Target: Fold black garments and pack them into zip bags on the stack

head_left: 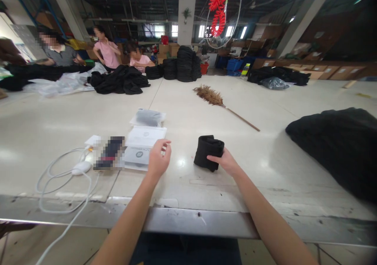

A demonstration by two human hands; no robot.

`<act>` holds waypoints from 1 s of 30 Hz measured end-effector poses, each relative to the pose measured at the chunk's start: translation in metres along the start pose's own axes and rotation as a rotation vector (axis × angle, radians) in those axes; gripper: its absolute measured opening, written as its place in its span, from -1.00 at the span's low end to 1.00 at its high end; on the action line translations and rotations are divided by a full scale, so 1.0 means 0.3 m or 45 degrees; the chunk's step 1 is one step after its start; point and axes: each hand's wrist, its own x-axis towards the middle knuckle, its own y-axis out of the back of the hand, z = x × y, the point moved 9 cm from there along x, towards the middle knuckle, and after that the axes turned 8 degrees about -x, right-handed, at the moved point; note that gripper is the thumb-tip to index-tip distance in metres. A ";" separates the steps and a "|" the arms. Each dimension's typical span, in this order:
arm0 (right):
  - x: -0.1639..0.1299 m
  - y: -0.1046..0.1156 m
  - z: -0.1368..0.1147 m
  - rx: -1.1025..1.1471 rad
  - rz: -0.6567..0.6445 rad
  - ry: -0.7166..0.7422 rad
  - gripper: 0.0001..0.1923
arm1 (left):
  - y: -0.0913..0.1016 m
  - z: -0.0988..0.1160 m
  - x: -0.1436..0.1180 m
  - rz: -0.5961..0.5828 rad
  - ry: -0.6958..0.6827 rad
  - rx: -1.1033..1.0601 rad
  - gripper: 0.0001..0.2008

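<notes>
My right hand [226, 162] grips a folded black cloth bundle [207, 151] from its right side, with the thumb across its front. The bundle stands on the white table, its folds showing at the top. My left hand [160, 157] is at the right edge of a printed plastic bag [137, 155], thumb and forefinger apart and nothing seen between them. Whether it touches the bag cannot be made out. Behind that bag lie another white bag [146, 134] and a frosted bag [148, 117] with something dark inside.
Left of the bags are a phone [109, 153] and a white cable [48, 170] with a round puck [81, 168]. A feather duster [209, 96] lies ahead. A large black cloth heap [335, 147] covers the right. Several people work behind black garments [118, 79] at the far left.
</notes>
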 end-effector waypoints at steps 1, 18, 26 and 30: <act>0.000 0.046 -0.006 -0.113 0.140 0.049 -0.33 | 0.013 -0.022 0.057 -0.018 0.050 0.104 -0.80; 0.014 0.135 0.022 -0.887 0.574 0.180 -0.42 | -0.016 0.049 0.170 -0.373 -0.097 1.125 -0.72; -0.043 0.254 -0.037 -0.809 0.821 0.275 -0.44 | -0.250 0.118 -0.232 -0.932 -0.562 0.611 -0.73; -0.060 0.283 -0.037 -0.799 0.899 0.274 -0.46 | -0.267 -0.025 -0.222 -1.139 -0.271 0.644 -0.67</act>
